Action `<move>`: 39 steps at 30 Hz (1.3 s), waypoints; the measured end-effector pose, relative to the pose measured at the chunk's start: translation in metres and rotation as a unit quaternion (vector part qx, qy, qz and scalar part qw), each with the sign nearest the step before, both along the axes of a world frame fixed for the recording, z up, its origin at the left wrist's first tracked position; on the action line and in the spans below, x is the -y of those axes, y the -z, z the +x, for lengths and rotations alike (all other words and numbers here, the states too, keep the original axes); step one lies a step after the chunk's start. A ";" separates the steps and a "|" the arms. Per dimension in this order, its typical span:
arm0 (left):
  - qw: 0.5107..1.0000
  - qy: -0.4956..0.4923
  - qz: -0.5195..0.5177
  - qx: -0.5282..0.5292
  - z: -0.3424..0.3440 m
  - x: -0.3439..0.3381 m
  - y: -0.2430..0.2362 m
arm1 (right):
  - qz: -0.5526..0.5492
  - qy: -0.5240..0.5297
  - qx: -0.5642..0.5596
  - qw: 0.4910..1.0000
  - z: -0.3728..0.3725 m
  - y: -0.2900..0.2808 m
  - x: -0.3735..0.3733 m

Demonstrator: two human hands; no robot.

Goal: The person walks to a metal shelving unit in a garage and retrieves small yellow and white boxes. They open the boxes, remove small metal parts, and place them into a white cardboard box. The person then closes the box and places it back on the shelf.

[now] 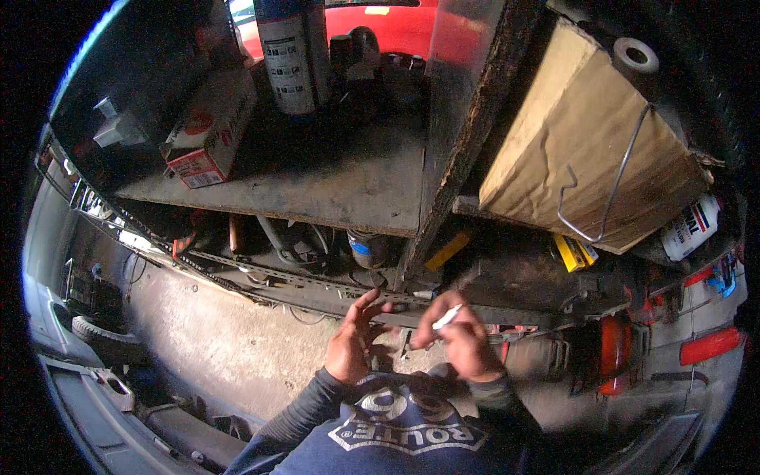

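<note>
Head view: R hand (470,346) is blurred, fingers curled in, w/ a small slim white object (448,318) gripped at the fingers; exact kind can't be made out. Object slants up to the right, just above the person's navy shirt w/ pale print (408,423). L hand (348,350) is half open, fingers raised & loosely bent, nothing seen in its grasp; it's nr the R hand, w/ a gap btwn them.

Beyond the hands: a perforated metal shelf edge (328,288), then a short dark can w/ blue label (368,249) on the lower shelf. Above that, a worn wooden shelf board (348,194) carries a red-&-white cardboard box (207,138) on the L & a tall white-&-blue cylindrical can (291,67). Upper R: a big tilted brown cardboard box (582,138) w/ a bent grey metal wire (625,170) across it.
</note>
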State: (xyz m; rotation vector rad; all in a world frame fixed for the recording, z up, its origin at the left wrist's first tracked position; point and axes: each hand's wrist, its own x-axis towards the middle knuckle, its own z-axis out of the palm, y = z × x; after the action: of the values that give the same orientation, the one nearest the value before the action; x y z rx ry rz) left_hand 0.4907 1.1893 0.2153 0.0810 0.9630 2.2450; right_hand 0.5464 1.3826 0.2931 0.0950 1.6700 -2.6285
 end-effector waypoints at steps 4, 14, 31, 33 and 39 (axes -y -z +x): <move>0.995 0.011 -0.064 0.076 -0.012 0.011 0.021 | 0.488 0.076 -0.106 0.863 -0.013 -0.062 -0.036; 0.991 0.050 -0.127 0.015 -0.004 0.006 0.019 | 0.778 -0.145 -0.195 0.580 -0.137 -0.031 -0.060; 0.990 0.024 -0.137 0.032 -0.003 0.018 0.033 | 0.806 -0.248 0.010 0.537 -0.179 -0.052 -0.074; 0.989 0.026 -0.140 0.046 -0.002 0.019 0.034 | 0.807 -0.242 0.020 0.538 -0.178 -0.054 -0.074; 0.989 0.019 -0.146 0.023 0.000 0.025 0.042 | 0.807 -0.234 0.047 0.540 -0.179 -0.059 -0.074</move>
State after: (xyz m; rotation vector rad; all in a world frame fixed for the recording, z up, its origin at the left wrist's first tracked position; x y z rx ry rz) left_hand 0.4908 1.1638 0.1730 -0.0814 1.2437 2.0378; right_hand 0.3673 1.4568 0.3520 -0.1646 2.7231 -0.0516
